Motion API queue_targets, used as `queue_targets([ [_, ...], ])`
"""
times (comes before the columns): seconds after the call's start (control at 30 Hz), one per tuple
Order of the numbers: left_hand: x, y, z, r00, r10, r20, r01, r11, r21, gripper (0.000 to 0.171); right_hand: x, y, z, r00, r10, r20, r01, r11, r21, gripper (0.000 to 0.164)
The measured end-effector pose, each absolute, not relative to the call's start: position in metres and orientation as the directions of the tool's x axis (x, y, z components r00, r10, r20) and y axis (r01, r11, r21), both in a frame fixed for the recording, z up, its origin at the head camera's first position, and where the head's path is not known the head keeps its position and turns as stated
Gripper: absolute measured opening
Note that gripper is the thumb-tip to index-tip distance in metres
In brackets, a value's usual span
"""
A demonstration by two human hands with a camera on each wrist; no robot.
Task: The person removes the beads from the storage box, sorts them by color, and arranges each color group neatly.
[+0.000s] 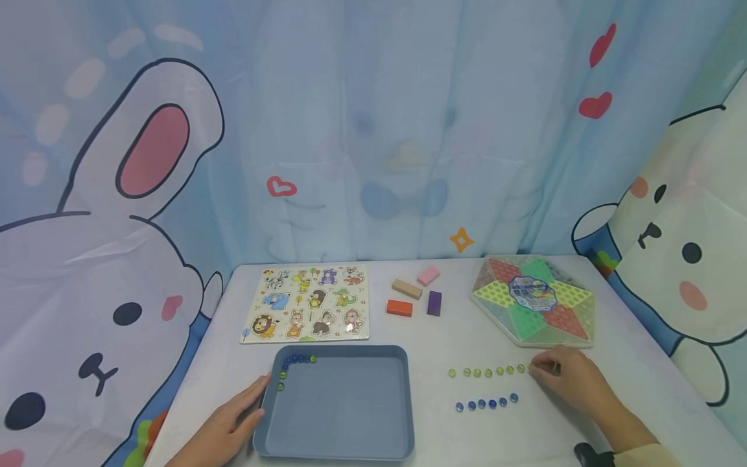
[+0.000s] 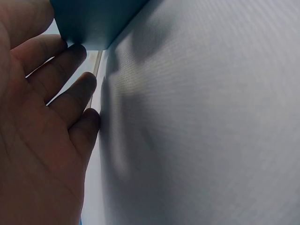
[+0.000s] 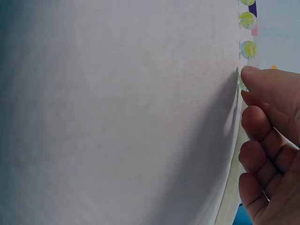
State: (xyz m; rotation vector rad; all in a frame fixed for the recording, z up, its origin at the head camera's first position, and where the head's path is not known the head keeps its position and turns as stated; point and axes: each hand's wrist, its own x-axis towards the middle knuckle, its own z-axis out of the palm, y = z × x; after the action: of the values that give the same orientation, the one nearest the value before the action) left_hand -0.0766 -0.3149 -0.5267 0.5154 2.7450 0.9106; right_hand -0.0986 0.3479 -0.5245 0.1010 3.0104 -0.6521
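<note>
My right hand [image 1: 574,383] pinches a yellow-green glass marble [image 3: 242,84] between thumb and index finger, at the right end of a row of yellow-green marbles [image 1: 488,373]. Below that row lies a second one, of blue marbles [image 1: 493,404]. The fingers of my left hand [image 1: 224,425] lie loosely extended against the left wall of a blue-grey tray [image 1: 338,415]. In the tray's upper left corner, blue marbles [image 1: 294,359] and a few yellow-green marbles [image 1: 283,375] form a bent line. In the left wrist view, the fingertips are at the tray's outer side.
An animal puzzle board [image 1: 306,305] lies behind the tray. Orange [image 1: 399,308], tan [image 1: 406,288], pink [image 1: 428,275] and purple [image 1: 434,303] blocks are right of it. A hexagonal box [image 1: 533,301] with a patterned lid stands behind my right hand. A printed curtain [image 1: 397,130] hangs behind the table.
</note>
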Motion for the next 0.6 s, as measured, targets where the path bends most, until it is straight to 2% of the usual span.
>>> queue_targets([
  [0.27,-0.076,-0.314,-0.524,-0.921,0.375,-0.109,0.23,0.746,0.625,0.065,-0.097,0.356,-0.517,-0.995,0.081,-0.054,0.096,0.903,-0.418,0.035],
  [0.5,-0.078,-0.313,-0.524,-0.922,0.361,-0.14,0.201,0.754,0.625,0.067,-0.097,0.361,-0.487,-0.981,0.084,0.173,0.001,0.903,-0.43,0.034],
  [0.6,-0.078,-0.314,-0.523,-0.921,0.362,-0.142,0.198,0.751,0.63,0.067,-0.1,0.342,-0.477,-0.977,0.04,0.208,-0.055,0.901,-0.431,0.032],
])
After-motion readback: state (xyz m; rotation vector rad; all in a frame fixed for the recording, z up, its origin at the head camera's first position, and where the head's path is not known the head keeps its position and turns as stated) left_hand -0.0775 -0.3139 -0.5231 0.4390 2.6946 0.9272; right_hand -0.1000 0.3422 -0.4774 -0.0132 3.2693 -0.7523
